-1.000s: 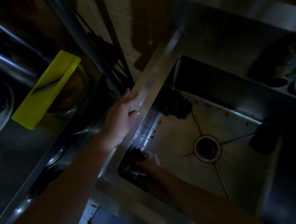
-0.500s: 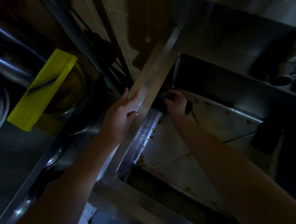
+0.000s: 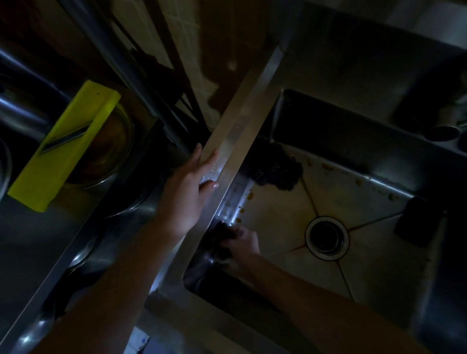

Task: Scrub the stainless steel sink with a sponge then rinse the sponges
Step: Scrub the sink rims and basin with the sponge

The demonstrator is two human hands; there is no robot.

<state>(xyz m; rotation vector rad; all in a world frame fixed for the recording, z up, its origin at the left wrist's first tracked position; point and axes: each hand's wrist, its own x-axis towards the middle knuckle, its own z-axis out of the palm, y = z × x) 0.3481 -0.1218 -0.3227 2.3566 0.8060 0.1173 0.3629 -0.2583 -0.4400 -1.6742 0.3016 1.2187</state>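
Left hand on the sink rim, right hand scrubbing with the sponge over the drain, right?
Not over the drain: head view shows the right hand holding the sponge in the near-left corner of the sink. Left hand is on the rim.

Very dim throughout. Light reaches only the sink (image 3: 283, 228) floor and its rim at centre frame; the corners fall black. The right hand (image 3: 244, 245) and dark sponge (image 3: 222, 234) are blurred. Straight edges bow outward.
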